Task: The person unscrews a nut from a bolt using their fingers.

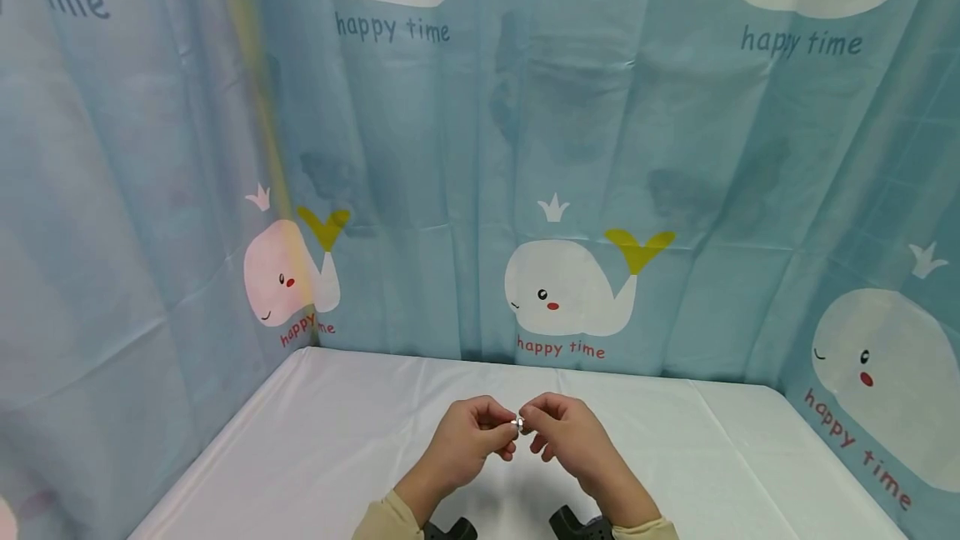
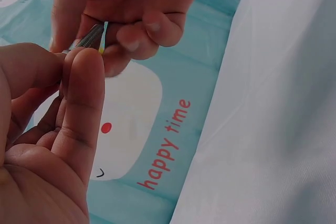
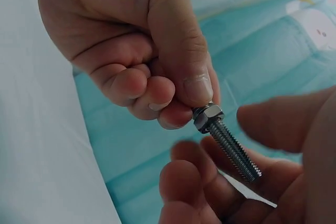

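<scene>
Fingers of the left hand [image 3: 142, 51] pinch the hex nut [image 3: 208, 116] at the head end of a threaded silver steel bolt [image 3: 231, 148]; the right hand [image 1: 573, 440] curls loosely round its shank above the white tablecloth [image 1: 315, 440]. Judging by position, the nut looks fully wound on, with little left.

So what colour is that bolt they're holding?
The bolt is shiny silver-grey metal, clearest in the right wrist view.

Both hands meet above the white table [image 1: 337, 440], near its front edge. Left hand [image 1: 467, 438] and right hand [image 1: 573, 436] each pinch a small silver metal part [image 1: 518, 424] held between their fingertips. A whale-print curtain [image 1: 585, 148] encloses the table behind and at both sides.
</scene>
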`<state>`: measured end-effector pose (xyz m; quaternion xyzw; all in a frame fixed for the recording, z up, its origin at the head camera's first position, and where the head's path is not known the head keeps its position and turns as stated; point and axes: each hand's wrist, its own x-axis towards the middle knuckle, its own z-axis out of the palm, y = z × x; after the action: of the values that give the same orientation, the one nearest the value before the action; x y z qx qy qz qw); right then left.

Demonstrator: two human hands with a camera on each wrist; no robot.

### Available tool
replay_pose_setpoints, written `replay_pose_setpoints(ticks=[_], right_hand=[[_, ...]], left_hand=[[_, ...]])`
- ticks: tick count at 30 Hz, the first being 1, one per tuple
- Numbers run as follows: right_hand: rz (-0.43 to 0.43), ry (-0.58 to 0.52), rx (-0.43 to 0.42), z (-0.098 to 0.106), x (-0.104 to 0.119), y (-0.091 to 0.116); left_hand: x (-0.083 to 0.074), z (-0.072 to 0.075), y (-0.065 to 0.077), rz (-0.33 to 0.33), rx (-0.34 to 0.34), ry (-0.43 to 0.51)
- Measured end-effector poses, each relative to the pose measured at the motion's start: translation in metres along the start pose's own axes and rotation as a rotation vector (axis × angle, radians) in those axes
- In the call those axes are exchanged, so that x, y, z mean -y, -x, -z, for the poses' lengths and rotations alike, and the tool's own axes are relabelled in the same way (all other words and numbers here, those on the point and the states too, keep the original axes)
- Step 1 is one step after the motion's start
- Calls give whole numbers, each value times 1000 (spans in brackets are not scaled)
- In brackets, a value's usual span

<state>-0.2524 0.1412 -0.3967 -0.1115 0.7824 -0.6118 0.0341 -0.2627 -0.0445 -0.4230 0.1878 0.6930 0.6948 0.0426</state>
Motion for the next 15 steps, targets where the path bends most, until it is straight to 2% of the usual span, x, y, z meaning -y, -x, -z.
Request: replay_pose_setpoints(ticks=[5, 11, 15], right_hand=[[14, 10, 36, -1, -2, 1], [20, -1, 16, -1, 0, 0], [5, -8, 32, 0, 0, 1]], left_hand=[[-2, -1, 2, 11, -3, -4], [-3, 0, 3, 1, 1, -2], [-3, 0, 2, -8, -1, -10]])
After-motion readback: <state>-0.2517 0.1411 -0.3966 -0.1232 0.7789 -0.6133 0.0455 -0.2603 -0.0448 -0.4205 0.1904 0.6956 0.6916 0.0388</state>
